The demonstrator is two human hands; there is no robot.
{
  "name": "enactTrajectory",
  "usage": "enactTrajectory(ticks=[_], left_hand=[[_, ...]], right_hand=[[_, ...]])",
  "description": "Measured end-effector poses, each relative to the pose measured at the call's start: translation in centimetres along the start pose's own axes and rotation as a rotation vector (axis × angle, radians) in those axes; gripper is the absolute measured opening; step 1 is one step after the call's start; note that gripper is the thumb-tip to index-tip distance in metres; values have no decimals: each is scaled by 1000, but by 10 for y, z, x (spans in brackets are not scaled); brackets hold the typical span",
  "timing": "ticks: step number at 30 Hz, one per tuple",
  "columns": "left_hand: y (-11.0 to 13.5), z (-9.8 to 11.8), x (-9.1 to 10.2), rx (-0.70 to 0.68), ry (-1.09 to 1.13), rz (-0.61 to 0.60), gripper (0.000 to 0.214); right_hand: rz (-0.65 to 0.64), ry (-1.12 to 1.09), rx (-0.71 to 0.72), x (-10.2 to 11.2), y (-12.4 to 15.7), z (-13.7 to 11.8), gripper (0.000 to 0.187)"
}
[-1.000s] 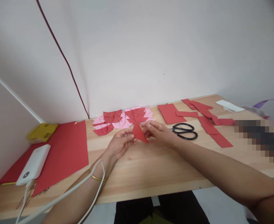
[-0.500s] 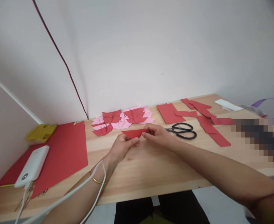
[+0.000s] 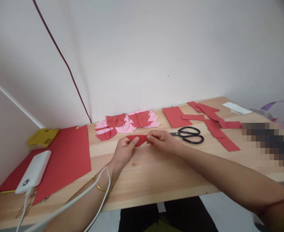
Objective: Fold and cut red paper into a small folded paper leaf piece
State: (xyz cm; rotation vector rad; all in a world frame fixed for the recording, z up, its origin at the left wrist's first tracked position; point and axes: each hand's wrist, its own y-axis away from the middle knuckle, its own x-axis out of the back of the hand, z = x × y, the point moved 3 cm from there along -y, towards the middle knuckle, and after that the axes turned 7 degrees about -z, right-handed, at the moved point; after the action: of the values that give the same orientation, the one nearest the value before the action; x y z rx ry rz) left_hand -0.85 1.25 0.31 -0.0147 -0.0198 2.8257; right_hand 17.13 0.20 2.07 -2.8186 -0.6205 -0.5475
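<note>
Left hand (image 3: 125,147) and right hand (image 3: 160,141) are each clamped on the red paper (image 3: 142,140), one per end; it sits between them, above the desk (image 3: 156,180). Scissors (image 3: 177,134) lie just right of the right hand; pink and red folded pieces (image 3: 126,129) beyond both hands.

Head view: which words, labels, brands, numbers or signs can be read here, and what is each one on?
No text is legible.
Wooden tabletop, near left corner: dark handwriting, too blurred to read.
Yellow packet: dark print, too small and blurred.
White power bank: faint mark on top, unreadable; nothing readable on its dark oval.
Folded red paper piece: no text visible.
</note>
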Motion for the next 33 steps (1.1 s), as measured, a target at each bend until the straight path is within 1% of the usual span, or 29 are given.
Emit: enactTrajectory(ticks=[5,8,11,14,17,21,24,28,30,33], left_hand=[[-1,1,3,-27,30,35,33],[-2,3,5,-70,71,73,26],[-3,3,7,-82,99,120,20],[-3,0,6,-45,57,80,21],[-2,-1,4,-13,12,28,23],[-1,4,5,-64,10,77,24],[-1,7,5,-94,49,110,19],[-3,6,6,-95,73,116,17],[-3,5,8,-96,72,118,19],[-2,6,6,-75,64,82,25]], right_hand=[[-2,75,-47,2,0,0,38],[-8,84,-71,2,-1,2,39],[8,69,-2,1,-2,0,32],[38,53,66,-1,-2,-1,25],[22,48,27,-2,-1,3,25],[-10,19,-7,-2,-1,6,25],[-57,1,-44,-3,-1,7,25],[-82,25,-67,-3,0,4,25],[-86,35,-69,-2,0,1,24],[-55,31,-83,-1,-1,-1,24]])
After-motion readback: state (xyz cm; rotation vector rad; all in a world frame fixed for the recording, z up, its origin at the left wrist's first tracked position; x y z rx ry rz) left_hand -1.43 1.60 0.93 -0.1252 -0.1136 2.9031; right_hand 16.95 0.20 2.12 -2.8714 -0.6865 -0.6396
